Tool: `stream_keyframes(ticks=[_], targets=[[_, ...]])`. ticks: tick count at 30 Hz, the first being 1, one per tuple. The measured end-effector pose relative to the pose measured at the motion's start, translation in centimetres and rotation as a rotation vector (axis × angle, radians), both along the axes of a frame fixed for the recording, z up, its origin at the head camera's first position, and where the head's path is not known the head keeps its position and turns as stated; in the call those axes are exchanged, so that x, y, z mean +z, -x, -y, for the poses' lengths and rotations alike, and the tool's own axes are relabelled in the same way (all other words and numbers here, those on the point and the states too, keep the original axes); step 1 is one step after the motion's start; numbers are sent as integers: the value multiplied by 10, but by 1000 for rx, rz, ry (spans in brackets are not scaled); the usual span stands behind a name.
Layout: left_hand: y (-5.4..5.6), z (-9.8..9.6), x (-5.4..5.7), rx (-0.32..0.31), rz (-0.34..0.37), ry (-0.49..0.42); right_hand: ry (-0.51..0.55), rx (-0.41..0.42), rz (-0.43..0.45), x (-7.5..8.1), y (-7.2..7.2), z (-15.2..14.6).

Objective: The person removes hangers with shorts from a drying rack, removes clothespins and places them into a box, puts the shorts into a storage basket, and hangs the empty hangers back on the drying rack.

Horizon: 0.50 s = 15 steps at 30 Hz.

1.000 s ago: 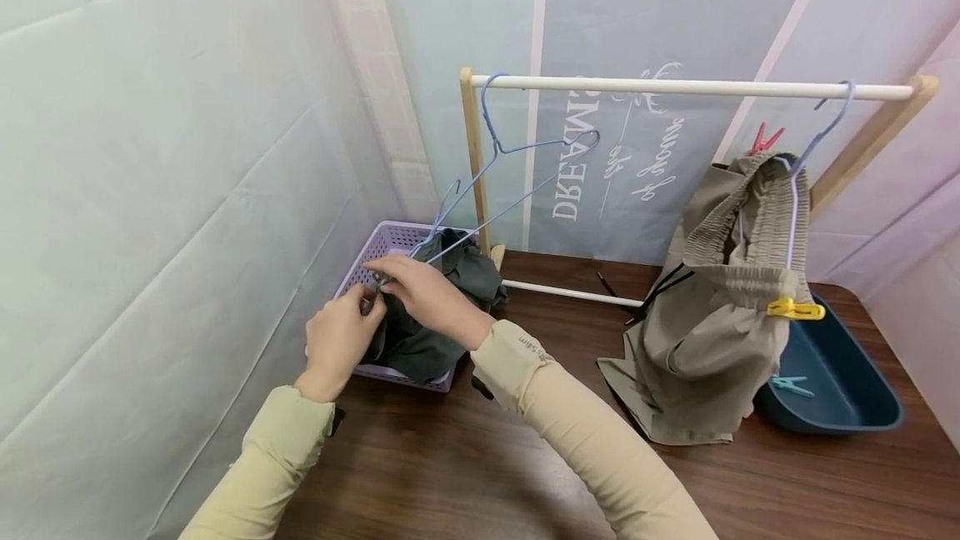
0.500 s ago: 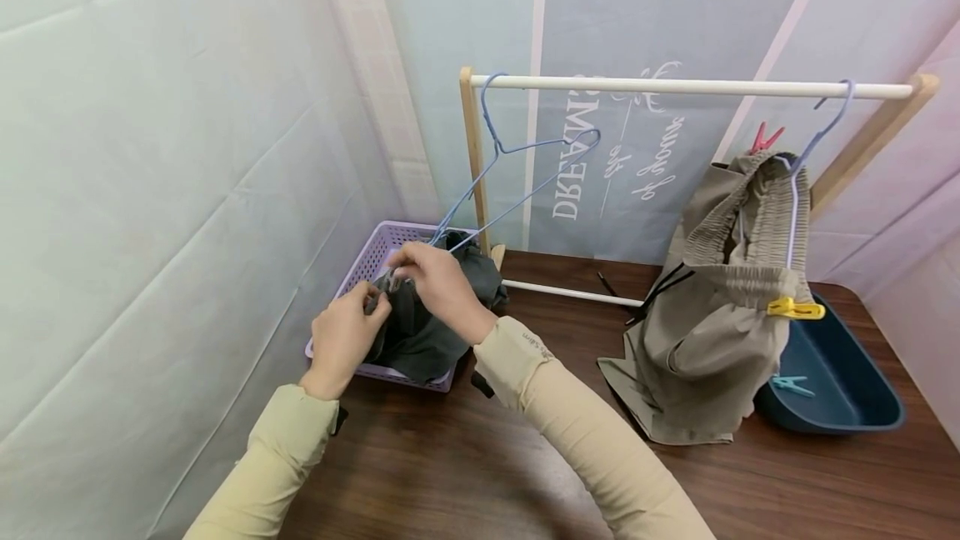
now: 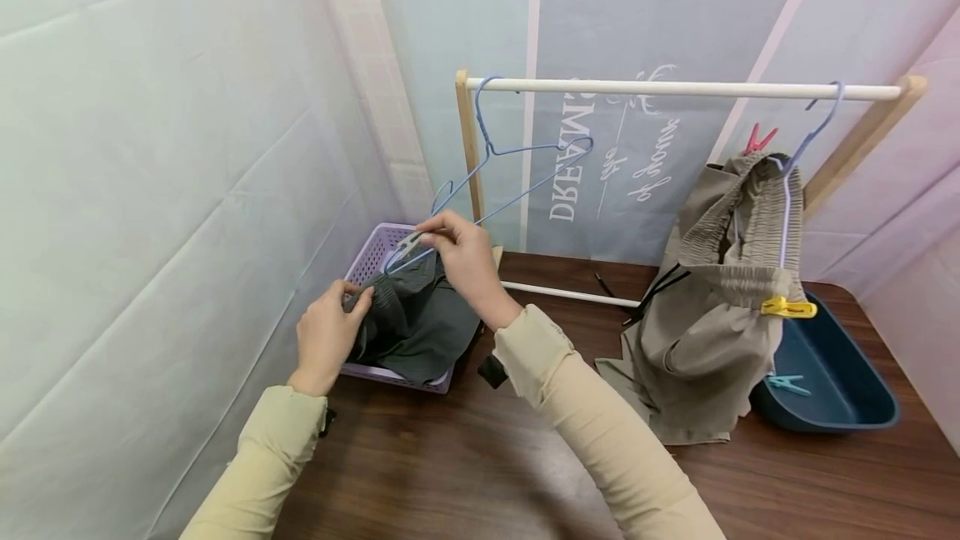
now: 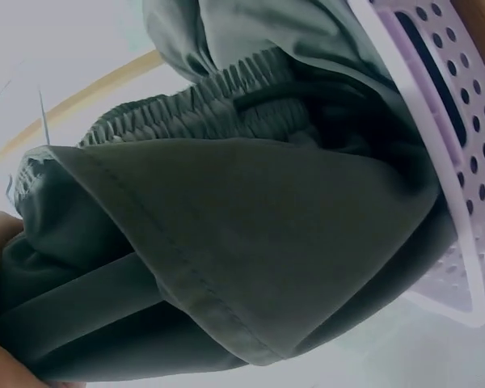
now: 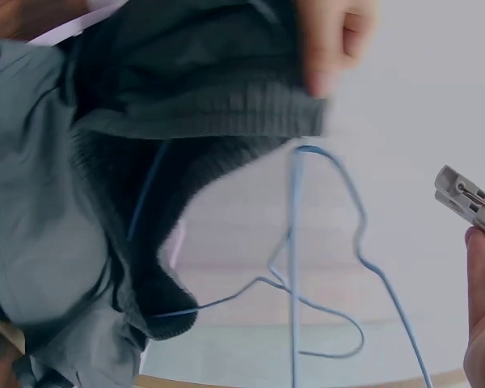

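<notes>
My left hand (image 3: 324, 336) pinches the elastic waistband of dark grey-green trousers (image 3: 420, 332) at the left. The trousers lie in and over a purple perforated basket (image 3: 369, 255). In my right hand (image 3: 467, 261), thumb and fingers pinch a grey clothes peg (image 5: 469, 200), held apart from the cloth. A blue wire hanger (image 5: 294, 242) runs close to the waistband corner at my left hand (image 5: 333, 40). Another blue wire reaches into the open waist in the right wrist view. The left wrist view shows the folded trouser cloth (image 4: 250, 218) near the basket wall.
A rack with a white bar (image 3: 660, 88) stands behind, with blue hangers at its left end. Khaki trousers (image 3: 720, 340) hang at the right, held by red (image 3: 761, 138) and yellow (image 3: 787, 307) pegs. A dark blue basin (image 3: 840, 382) holds a teal peg (image 3: 787, 384).
My right hand has drawn back up and to the right from my left hand, carrying the peg. The left hand has shifted slightly left with the waistband. The blue hanger's lower end has swung left.
</notes>
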<state>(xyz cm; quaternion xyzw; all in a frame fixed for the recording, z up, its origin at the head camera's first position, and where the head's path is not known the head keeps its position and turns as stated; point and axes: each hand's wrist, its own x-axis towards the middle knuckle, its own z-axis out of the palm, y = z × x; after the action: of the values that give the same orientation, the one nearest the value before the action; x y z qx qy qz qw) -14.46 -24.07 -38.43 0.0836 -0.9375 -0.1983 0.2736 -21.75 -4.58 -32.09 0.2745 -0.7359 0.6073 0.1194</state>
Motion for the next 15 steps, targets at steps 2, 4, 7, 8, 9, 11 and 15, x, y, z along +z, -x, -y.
stream_keyframes(ticks=[2, 4, 7, 8, 9, 11, 15], targets=[[0, 3, -2, -3, -18, 11, 72, 5, 71, 6, 3, -5], [1, 5, -3, -6, -34, 22, 131, -2, 116, 12, 5, -10], [2, 9, -5, -8, -51, 29, 212, -6, 168, 23, 9, -19], [3, 10, -5, -8, -55, 32, 238, -10, 185, 26, 10, -22], [3, 12, -5, -6, -57, 35, 264, -16, 206, 30, 11, -26], [4, 13, -5, -4, -65, 39, 342, -18, 264, 37, 13, -32], [4, 15, -3, -5, -73, 41, 496, -22, 369, 49, 16, -47]])
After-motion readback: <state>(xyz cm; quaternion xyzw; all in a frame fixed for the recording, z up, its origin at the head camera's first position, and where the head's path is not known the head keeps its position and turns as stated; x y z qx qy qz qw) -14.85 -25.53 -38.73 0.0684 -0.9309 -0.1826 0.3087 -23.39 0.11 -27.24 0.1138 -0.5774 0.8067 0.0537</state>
